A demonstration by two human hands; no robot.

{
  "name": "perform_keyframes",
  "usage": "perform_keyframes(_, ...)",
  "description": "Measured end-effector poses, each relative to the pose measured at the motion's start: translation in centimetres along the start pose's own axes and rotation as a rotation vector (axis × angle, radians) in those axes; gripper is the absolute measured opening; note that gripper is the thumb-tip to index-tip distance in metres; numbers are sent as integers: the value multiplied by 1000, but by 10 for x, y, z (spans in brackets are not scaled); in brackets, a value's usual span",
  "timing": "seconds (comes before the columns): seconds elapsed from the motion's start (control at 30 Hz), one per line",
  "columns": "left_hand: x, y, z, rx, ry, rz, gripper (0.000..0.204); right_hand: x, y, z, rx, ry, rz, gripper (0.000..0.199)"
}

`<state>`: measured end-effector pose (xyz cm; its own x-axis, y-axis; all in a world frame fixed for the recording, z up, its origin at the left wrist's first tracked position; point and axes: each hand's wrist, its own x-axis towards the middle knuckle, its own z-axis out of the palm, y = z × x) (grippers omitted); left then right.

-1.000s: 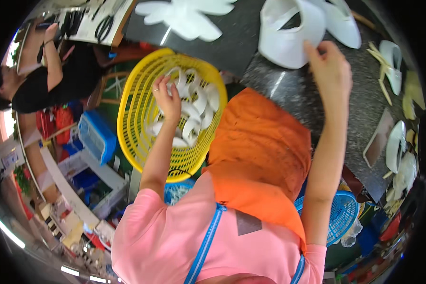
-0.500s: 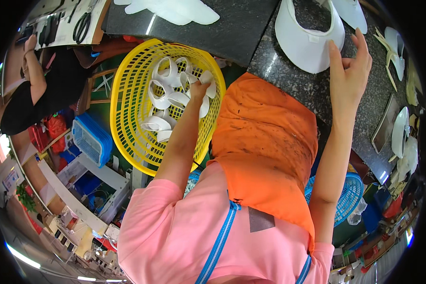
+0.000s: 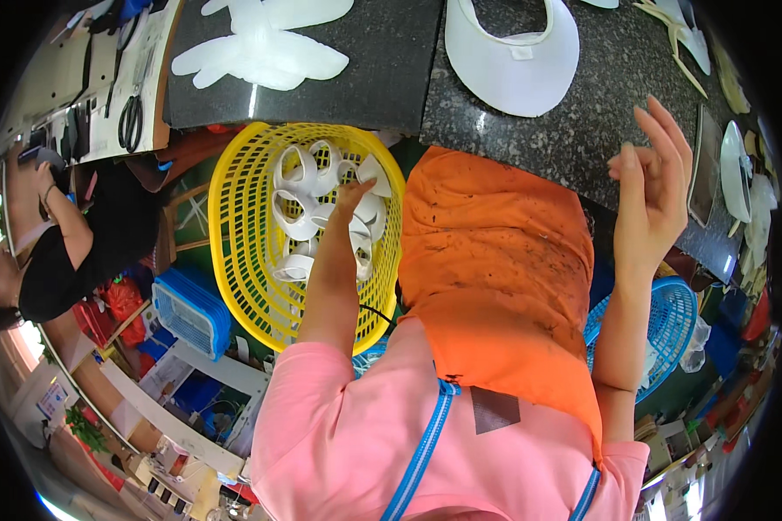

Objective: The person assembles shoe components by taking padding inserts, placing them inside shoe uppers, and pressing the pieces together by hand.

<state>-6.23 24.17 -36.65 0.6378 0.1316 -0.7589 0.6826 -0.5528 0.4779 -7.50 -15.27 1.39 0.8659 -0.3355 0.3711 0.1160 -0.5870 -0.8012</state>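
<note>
My left hand [image 3: 353, 198] reaches into a yellow plastic basket [image 3: 228, 252], its fingers stretched out against white looped pieces [image 3: 297, 172] that look like shoe uppers. Whether it touches one of them firmly is hard to tell. Over the dark speckled tabletop, my right hand [image 3: 656, 178] is raised with fingers apart and nothing in it. Beyond it lies a U-shaped white piece [image 3: 517, 82], its curved opening facing away from me and a small pale tab at the inner edge. An orange apron [image 3: 495, 234] covers my lap between the two hands.
White flat petal-shaped pieces [image 3: 269, 56] lie on the dark board at the far left. At right are a phone-like slab [image 3: 702, 165] and more white pieces [image 3: 735, 174]. A blue basket [image 3: 669, 330] stands below the table. A person in black [image 3: 104, 234] works at left.
My right hand has come off the U-shaped white piece and drawn back toward me. My left hand remains in the basket, its fingers straighter now. The whole view has shifted.
</note>
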Motion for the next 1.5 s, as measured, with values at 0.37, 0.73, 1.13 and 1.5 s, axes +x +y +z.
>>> perform_keyframes(0.37, -93, 10, -62, -388, -121, 135, 51, -27, -13, 36, 14, -218, -410, 31)
perform_keyframes(0.73, -223, 20, -119, -784, 67, 249, 57, 68, 21, 83, -544, -141, -467, 44)
perform_keyframes(1.13, -297, 141, -120, -715, 23, 343, 53, -71, -32, 129, 412, -801, -375, 56)
perform_keyframes(1.5, -358, 340, -75, -54, -258, 1144, 56, 14, -23, -1, 896, -241, 220, 54)
